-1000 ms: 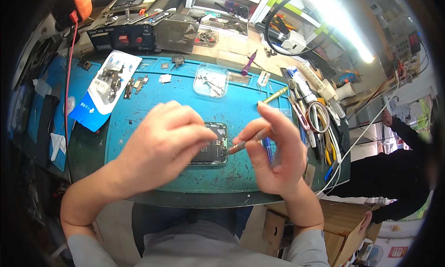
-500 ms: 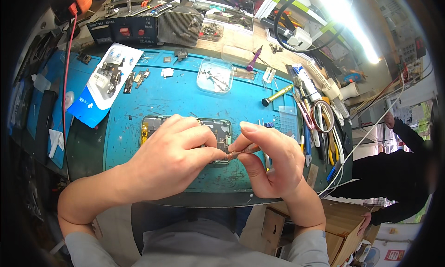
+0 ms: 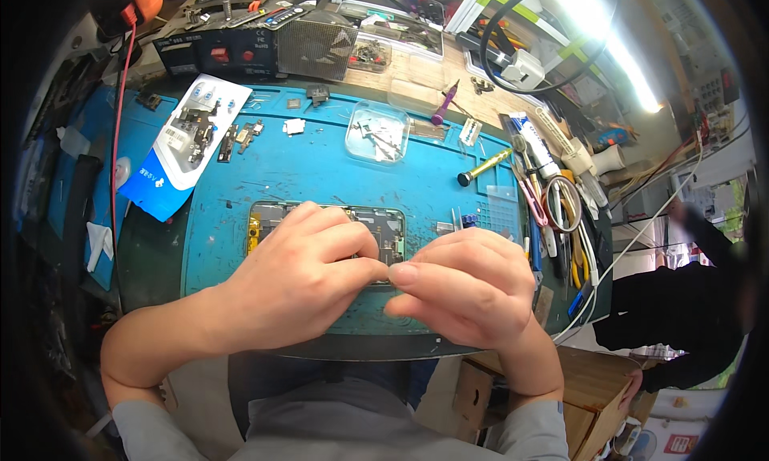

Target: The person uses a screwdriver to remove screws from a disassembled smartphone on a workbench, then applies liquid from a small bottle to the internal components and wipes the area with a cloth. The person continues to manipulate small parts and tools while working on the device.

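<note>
An opened phone lies on the blue work mat, its inner parts exposed and a yellow piece at its left end. My left hand is over the phone and covers much of it, thumb and fingers closed in a pinch. Just beside it, at the phone's right end, my right hand is closed too. Its fingertips meet those of the left hand. Whatever is between the fingers is hidden.
On the blue mat are a clear tray of small parts, a white-and-blue packet and a green-handled screwdriver. Tweezers and pliers crowd the right side. A person in black is at the far right.
My right hand has turned over and its fingers have closed in. The thin copper-coloured piece seen between the fingertips is now hidden. My left hand has barely moved.
</note>
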Available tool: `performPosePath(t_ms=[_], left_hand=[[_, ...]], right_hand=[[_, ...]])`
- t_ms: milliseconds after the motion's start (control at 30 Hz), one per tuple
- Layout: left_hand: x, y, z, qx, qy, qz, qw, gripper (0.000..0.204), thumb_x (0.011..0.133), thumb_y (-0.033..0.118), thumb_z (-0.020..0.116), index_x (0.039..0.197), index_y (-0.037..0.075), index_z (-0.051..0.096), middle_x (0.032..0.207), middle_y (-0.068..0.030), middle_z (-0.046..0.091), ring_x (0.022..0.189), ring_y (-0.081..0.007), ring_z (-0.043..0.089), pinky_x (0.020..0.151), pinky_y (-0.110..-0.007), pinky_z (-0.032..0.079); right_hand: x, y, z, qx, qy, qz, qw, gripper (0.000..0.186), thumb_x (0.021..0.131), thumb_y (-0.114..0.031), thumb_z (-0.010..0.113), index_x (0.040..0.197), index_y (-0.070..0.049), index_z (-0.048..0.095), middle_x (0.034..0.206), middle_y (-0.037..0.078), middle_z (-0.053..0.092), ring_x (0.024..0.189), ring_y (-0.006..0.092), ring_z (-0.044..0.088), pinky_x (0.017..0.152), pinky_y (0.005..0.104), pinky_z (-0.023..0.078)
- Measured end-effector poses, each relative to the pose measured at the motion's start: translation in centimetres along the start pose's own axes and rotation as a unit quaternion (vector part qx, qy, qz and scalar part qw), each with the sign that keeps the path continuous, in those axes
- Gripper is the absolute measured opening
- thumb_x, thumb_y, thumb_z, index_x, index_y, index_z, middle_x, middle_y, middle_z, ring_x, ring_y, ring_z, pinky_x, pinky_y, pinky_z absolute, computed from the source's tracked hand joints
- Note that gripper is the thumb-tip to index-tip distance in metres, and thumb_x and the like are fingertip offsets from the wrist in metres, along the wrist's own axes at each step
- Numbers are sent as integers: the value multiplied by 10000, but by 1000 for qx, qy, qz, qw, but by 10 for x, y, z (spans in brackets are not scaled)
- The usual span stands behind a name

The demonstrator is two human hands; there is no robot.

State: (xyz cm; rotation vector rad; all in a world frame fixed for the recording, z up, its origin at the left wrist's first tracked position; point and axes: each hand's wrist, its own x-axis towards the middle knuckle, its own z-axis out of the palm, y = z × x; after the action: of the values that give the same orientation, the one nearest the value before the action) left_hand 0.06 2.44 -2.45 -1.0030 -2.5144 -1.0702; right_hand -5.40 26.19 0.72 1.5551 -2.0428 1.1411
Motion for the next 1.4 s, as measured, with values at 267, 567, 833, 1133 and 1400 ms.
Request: performPosePath(t_ms=[267, 567, 833, 1133, 1400], left_hand=[[-1, 2, 6, -4, 18, -12, 1000, 98, 904, 124, 801, 983, 85, 757, 934, -35, 656, 911, -245, 631, 827, -398, 473], [2, 3, 6, 32, -4, -14, 999, 138, 866, 121, 811, 957, 84, 715, 977, -37, 673, 934, -252, 640, 824, -399, 473], [7, 1, 12, 49, 35, 5, 998, 120, 890, 145, 808, 875, 105, 696, 877, -18, 626, 895, -230, 633, 809, -382, 476], [8, -1, -6, 41, 37, -27, 998, 91, 903, 124, 821, 974, 104, 770, 928, -14, 689, 924, -237, 667, 823, -398, 477], [8, 1, -10, -53, -22, -11, 998, 349, 909, 33, 823, 1248, 45, 739, 1201, -82, 764, 1077, -251, 733, 914, -393, 533]], right_hand=[[10, -24, -11, 58, -56, 55, 995, 301, 887, 58, 808, 1183, 2, 821, 1009, 141, 793, 800, 218, 761, 695, 324, 628], [2, -19, -5, -11, -3, 36, 999, 519, 775, 13, 837, 1292, -15, 798, 984, 94, 771, 757, 194, 704, 620, 305, 556], [8, -20, -7, 25, -38, 50, 998, 425, 863, 30, 834, 1285, 9, 777, 962, 125, 776, 783, 248, 735, 683, 333, 583], [5, -18, 1, 74, 6, 91, 993, 566, 800, 106, 755, 1354, -13, 773, 1013, 132, 721, 849, 263, 723, 720, 354, 609], [3, -23, -11, -7, -27, 79, 996, 447, 907, 114, 786, 1336, -10, 771, 990, 133, 738, 840, 215, 730, 735, 315, 626]])
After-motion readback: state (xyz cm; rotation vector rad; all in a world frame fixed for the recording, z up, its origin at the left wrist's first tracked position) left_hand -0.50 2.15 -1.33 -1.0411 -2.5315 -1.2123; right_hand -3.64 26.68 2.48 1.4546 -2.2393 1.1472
